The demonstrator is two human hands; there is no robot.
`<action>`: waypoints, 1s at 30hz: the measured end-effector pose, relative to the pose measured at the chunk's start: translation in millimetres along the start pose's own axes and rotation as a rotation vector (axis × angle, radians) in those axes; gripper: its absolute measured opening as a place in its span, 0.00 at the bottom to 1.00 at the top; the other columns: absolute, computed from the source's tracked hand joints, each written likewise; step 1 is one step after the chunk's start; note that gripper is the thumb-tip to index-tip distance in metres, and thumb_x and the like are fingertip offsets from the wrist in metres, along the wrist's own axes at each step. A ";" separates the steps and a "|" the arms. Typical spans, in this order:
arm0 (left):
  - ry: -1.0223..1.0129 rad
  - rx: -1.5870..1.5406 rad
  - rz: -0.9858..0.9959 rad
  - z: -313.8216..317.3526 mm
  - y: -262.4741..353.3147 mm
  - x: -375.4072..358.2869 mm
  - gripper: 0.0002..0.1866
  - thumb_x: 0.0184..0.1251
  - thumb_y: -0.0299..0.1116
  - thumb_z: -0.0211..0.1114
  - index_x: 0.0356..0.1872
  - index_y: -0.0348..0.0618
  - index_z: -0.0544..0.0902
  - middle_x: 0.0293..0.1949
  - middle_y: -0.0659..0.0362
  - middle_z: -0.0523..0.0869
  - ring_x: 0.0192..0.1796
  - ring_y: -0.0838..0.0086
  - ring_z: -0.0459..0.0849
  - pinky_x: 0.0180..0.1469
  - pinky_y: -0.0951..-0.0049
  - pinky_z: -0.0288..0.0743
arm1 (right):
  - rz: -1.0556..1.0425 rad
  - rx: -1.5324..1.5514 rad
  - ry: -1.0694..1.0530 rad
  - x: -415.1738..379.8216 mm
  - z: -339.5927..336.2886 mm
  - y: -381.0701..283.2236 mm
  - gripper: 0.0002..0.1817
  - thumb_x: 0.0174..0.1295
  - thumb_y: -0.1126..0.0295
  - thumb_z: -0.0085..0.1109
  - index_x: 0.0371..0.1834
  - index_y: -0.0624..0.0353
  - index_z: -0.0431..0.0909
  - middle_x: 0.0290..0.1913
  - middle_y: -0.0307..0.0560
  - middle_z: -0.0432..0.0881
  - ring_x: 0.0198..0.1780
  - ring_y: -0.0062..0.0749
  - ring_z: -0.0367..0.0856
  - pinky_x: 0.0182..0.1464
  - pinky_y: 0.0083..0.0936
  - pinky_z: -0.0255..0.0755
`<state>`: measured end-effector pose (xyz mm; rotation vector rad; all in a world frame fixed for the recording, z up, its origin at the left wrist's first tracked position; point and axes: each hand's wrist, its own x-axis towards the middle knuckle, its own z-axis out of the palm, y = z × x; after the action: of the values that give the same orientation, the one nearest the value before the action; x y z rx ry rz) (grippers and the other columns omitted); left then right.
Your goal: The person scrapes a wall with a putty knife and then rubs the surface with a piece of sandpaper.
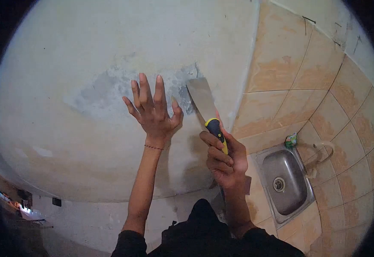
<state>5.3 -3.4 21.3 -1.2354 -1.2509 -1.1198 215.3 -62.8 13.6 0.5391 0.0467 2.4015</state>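
My left hand lies against the pale wall with its fingers spread, over a rough grey patch where the paint is gone. In my right hand is a putty knife, gripped by its black and yellow handle. The wide metal blade points up and to the left. Its edge meets the right end of the bare patch, beside some flaking paint. Fingers hide part of the handle.
Orange-beige tiles cover the wall to the right. Below them, a steel sink is set in a tiled counter, close to my right forearm. A curved tap and a small green packet are at the sink's far side.
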 end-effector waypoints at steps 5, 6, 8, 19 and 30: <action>-0.013 -0.005 0.004 -0.9 -0.2 -1.0 0.36 0.62 0.47 0.53 0.75 0.55 0.68 0.78 0.50 0.61 0.81 0.56 0.53 0.81 0.47 0.26 | 0.021 -0.003 -0.024 -4.3 -5.6 -2.7 0.30 0.79 0.67 0.39 0.82 0.39 0.48 0.36 0.44 0.61 0.18 0.15 0.58 0.09 0.09 0.56; -0.015 -0.006 0.001 -0.6 -0.6 -0.8 0.36 0.62 0.47 0.53 0.75 0.55 0.68 0.78 0.50 0.61 0.81 0.56 0.54 0.81 0.47 0.26 | 0.014 -0.015 -0.019 -2.1 -4.5 -3.0 0.30 0.79 0.67 0.39 0.81 0.39 0.48 0.36 0.44 0.61 0.18 0.15 0.58 0.09 0.09 0.56; -0.022 -0.007 -0.009 -0.5 -0.6 -2.5 0.36 0.62 0.46 0.53 0.75 0.55 0.68 0.78 0.50 0.61 0.81 0.56 0.54 0.81 0.47 0.26 | 0.001 -0.041 -0.005 1.8 -2.4 -2.5 0.29 0.79 0.67 0.40 0.81 0.40 0.48 0.36 0.44 0.61 0.17 0.15 0.58 0.09 0.09 0.56; -0.017 -0.013 -0.002 -2.0 0.3 -2.5 0.37 0.61 0.46 0.53 0.75 0.54 0.67 0.78 0.50 0.62 0.81 0.55 0.53 0.80 0.45 0.27 | 0.009 -0.122 -0.026 1.4 -3.9 -4.4 0.30 0.79 0.66 0.40 0.82 0.38 0.46 0.35 0.43 0.62 0.17 0.12 0.58 0.08 0.07 0.55; -0.010 -0.013 -0.010 -1.4 1.4 -1.7 0.35 0.62 0.45 0.53 0.74 0.54 0.68 0.77 0.49 0.63 0.80 0.55 0.55 0.80 0.46 0.27 | -0.014 -0.039 0.041 -1.3 -3.4 0.8 0.32 0.79 0.66 0.42 0.83 0.37 0.43 0.35 0.43 0.62 0.16 0.13 0.58 0.08 0.07 0.55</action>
<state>6.8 -4.8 19.6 -1.2466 -1.2607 -1.1316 214.4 -63.8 10.1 0.4701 0.0218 2.3946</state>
